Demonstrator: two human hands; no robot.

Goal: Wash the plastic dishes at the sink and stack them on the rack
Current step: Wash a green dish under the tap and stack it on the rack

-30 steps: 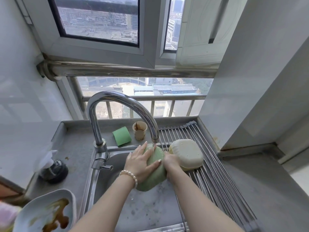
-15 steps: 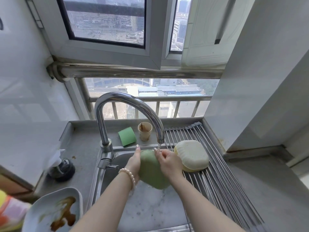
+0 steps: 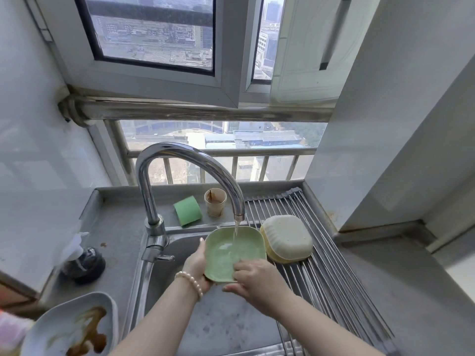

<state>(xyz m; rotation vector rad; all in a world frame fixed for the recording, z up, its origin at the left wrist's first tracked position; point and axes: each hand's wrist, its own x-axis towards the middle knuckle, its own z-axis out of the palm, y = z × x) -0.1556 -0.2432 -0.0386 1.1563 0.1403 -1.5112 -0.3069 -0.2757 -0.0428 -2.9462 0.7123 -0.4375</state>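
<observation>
Over the steel sink [image 3: 154,286], left hand [image 3: 196,265] grips the left rim of the square green plastic dish [image 3: 226,255], hollow up under the running chrome tap [image 3: 190,165]. Right hand [image 3: 257,281] rests on its near edge — fingers inside, thumb beneath. Just right, touching — an upturned cream plastic bowl [image 3: 286,237] on the steel rod rack [image 3: 331,276]. Behind: green sponge [image 3: 187,210], stained cup [image 3: 215,201].
</observation>
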